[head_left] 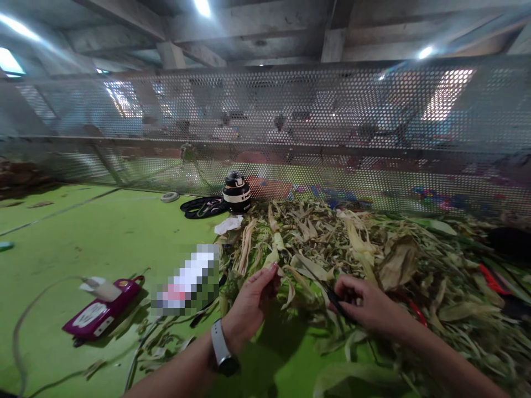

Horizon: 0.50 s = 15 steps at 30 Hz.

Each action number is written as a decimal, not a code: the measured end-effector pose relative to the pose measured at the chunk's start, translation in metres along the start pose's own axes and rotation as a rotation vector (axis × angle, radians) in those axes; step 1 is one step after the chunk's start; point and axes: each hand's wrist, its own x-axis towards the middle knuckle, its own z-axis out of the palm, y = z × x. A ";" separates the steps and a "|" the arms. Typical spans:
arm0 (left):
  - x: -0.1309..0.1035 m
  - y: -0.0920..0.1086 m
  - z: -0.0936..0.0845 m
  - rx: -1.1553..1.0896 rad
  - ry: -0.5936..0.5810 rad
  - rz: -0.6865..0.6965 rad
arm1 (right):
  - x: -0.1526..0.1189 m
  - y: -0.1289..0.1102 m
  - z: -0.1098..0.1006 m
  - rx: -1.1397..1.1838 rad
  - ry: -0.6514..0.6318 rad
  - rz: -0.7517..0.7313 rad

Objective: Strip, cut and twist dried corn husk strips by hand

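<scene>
Left hand [257, 293] has a husk [272, 257] pinched, well in from the worktop's [103, 237] far edge; right hand's [360, 301] curled round likely scissors [342, 311]. Seems mid-job, no telling what's finished; loads of loose husks [307, 232] reach that edge.
</scene>
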 end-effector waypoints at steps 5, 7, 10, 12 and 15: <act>0.005 0.000 -0.004 -0.029 0.027 0.022 | 0.008 0.016 -0.010 -0.261 0.073 0.056; 0.006 0.000 -0.005 -0.038 0.025 0.024 | 0.007 0.018 -0.014 -0.379 0.093 0.057; 0.007 0.000 -0.005 -0.066 0.000 0.032 | 0.005 0.016 -0.017 -0.542 0.136 0.041; 0.006 -0.001 -0.004 -0.067 -0.046 0.031 | 0.003 0.014 -0.016 -0.646 0.138 0.037; 0.002 0.000 -0.002 -0.039 -0.106 0.031 | 0.000 0.009 -0.013 -0.757 0.098 0.075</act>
